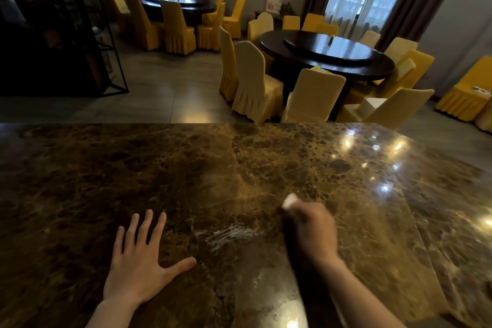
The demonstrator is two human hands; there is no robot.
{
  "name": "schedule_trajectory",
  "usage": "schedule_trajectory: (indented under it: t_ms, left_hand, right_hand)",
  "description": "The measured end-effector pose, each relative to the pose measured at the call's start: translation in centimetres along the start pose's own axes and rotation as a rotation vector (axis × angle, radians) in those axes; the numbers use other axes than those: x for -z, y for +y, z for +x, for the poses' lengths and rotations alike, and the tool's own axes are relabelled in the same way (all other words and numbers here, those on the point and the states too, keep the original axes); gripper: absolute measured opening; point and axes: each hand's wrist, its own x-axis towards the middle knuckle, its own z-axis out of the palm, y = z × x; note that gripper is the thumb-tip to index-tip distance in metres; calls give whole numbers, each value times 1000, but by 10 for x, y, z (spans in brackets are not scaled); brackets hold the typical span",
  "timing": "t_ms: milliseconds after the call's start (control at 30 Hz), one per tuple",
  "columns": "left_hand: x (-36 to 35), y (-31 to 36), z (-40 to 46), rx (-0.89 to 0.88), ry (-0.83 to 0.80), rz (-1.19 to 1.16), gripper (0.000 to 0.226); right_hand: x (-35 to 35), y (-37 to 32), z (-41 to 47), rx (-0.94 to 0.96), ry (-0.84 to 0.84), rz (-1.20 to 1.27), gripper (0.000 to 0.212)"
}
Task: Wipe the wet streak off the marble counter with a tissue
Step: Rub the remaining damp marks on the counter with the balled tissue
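Note:
A brown veined marble counter (133, 168) fills the lower half of the head view. A pale wet streak (226, 235) glistens on it between my hands. My left hand (138, 261) lies flat on the counter, fingers spread, holding nothing. My right hand (310, 226), blurred, is closed around a small white tissue (289, 200) whose end sticks out past the fingers. That hand sits just right of the streak, with the tissue a little beyond the streak's far end.
The counter's far edge (186, 124) runs across the middle of the view. Beyond it are round dark dining tables (327, 61) ringed by yellow-covered chairs (253, 80). A black metal shelf frame (66, 34) stands at the far left.

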Motion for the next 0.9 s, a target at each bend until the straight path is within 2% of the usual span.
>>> schedule_trajectory:
  t_ms: [67, 167, 333, 467, 533, 600, 667, 700, 800, 900]
  left_hand:
    - [0, 1, -1, 1, -4, 5, 137]
    - [0, 1, 0, 14, -1, 7, 136]
    - [2, 2, -2, 16, -25, 7, 136]
    - [3, 4, -1, 16, -28, -5, 136]
    - [4, 3, -1, 9, -25, -9, 137]
    - [3, 2, 0, 9, -23, -3, 136]
    - [2, 3, 1, 11, -21, -7, 136]
    - [1, 3, 0, 9, -20, -9, 137]
    - [1, 2, -1, 11, -16, -11, 137]
    - [1, 3, 0, 10, -16, -8, 136]
  right_hand:
    - [21, 35, 18, -250, 88, -84, 12]
    - [24, 53, 16, -390, 19, -225, 19]
    - [-17, -2, -12, -205, 26, -150, 21]
    - [-39, -50, -25, 55, -155, -3, 20]
    - [-36, -57, -26, 80, -214, 111, 23]
    - [-21, -44, -15, -64, -52, 197, 31]
    - [3, -11, 5, -301, 138, 128, 30]
    - [16, 9, 11, -404, 172, 52, 27]
    - [32, 50, 10, -548, 103, -157, 24]
    - [13, 38, 0, -429, 51, -259, 20]
